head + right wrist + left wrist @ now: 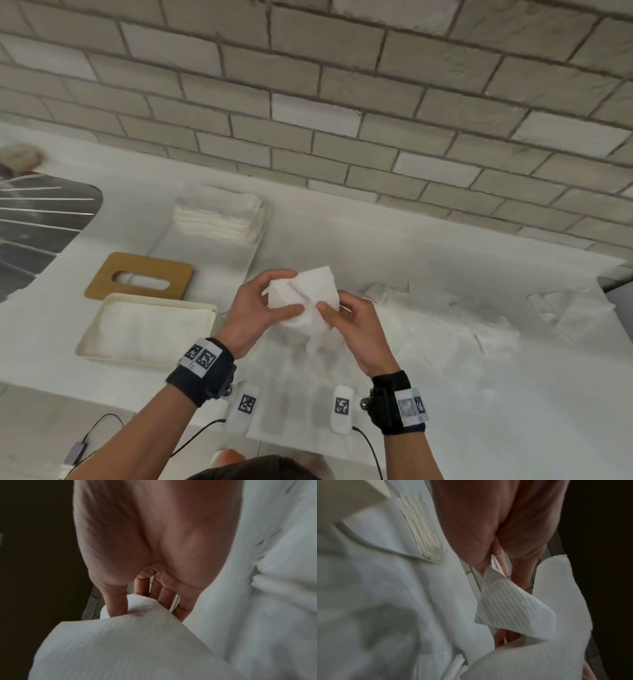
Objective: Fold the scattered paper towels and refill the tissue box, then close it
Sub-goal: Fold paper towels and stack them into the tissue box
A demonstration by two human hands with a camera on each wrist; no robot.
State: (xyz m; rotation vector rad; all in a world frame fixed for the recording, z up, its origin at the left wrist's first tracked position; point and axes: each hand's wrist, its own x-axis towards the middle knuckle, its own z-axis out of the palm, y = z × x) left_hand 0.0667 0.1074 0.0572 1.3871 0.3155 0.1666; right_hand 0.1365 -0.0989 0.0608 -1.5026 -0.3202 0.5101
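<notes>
Both hands hold one white paper towel (306,301) above the counter, partly folded and hanging down. My left hand (263,301) pinches its upper left part between thumb and fingers; the embossed towel (510,605) shows close up in the left wrist view. My right hand (342,315) pinches its right side, and its thumb presses into the towel (137,635) in the right wrist view. The open cream tissue box (144,329) lies at the left with white towels inside. Its brown slotted lid (140,279) lies on the counter behind it. Loose towels (445,315) are scattered at the right.
A stack of folded towels (215,219) sits at the far end of a white tray (205,253) behind the lid. A dark sink (34,226) is at the far left. A brick wall (342,102) backs the counter. Cables hang below the front edge.
</notes>
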